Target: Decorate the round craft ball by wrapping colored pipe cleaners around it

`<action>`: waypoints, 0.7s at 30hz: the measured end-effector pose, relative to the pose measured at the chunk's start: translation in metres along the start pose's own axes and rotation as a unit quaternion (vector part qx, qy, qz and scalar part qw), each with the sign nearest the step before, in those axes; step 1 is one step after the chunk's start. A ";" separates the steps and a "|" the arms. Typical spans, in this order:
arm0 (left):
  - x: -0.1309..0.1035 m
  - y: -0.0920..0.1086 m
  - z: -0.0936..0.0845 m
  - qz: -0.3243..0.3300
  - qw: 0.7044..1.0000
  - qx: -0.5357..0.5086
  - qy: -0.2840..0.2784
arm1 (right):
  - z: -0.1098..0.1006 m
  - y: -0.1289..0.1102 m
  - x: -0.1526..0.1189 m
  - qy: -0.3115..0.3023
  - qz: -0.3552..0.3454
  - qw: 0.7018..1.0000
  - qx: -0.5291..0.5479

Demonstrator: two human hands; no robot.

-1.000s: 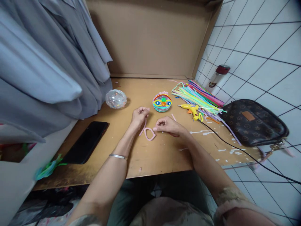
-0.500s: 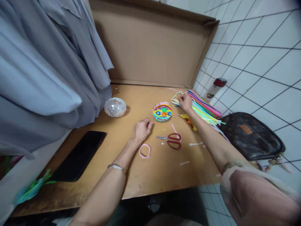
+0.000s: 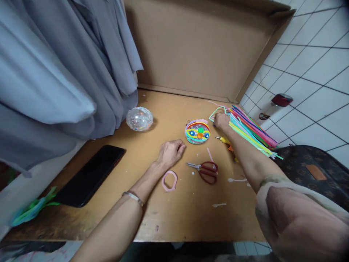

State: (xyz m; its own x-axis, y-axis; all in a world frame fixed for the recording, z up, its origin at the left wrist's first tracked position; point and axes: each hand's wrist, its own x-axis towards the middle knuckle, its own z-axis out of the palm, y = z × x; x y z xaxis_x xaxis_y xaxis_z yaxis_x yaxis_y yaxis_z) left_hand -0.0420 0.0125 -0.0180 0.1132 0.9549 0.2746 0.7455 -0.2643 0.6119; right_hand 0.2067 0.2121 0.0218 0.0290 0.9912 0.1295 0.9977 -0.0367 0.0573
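My left hand (image 3: 171,153) rests on the table with its fingers curled in, nothing visible in them. Beside it stands a small clear bowl-like ball (image 3: 197,140) decorated with coloured strips, blue eye-like discs and green and orange dots. My right hand (image 3: 222,122) is at the left end of a bundle of coloured pipe cleaners (image 3: 249,125); its fingers are bent down and what they grip is hidden. A yellow glue gun (image 3: 225,140) lies partly under the right forearm. Red-handled scissors (image 3: 208,171) and a pink pipe cleaner ring (image 3: 169,181) lie nearer me.
A clear ball (image 3: 139,119) sits at the left, near grey hanging cloth (image 3: 109,72). A black phone (image 3: 91,174) lies front left. Tall cardboard (image 3: 196,51) closes the back. A red-lidded bottle (image 3: 280,102) and a brown bag (image 3: 313,178) are at the right.
The camera view has shifted, so most things appear slightly moved. My right hand has lowered further into the pipe cleaner ends. The left hand stays curled on the table.
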 end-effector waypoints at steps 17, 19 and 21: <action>0.000 0.001 0.000 0.011 1.000 -0.015 0.016 | -0.057 0.012 0.019 0.180 0.032 0.949 0.256; 0.000 0.000 0.000 0.006 1.000 -0.020 0.020 | -0.080 0.015 0.030 0.245 0.012 0.912 0.329; 0.000 0.000 0.000 0.005 0.999 -0.028 0.023 | -0.102 0.016 0.039 0.284 -0.005 0.895 0.345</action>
State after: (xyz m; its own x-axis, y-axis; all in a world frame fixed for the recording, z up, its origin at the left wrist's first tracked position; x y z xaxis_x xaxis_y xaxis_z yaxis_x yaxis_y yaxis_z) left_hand -0.0424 0.0126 -0.0178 0.0885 0.9455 0.3135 0.7071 -0.2813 0.6487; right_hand 0.2170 0.2369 0.1290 0.1799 0.7588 0.6260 0.8041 0.2532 -0.5379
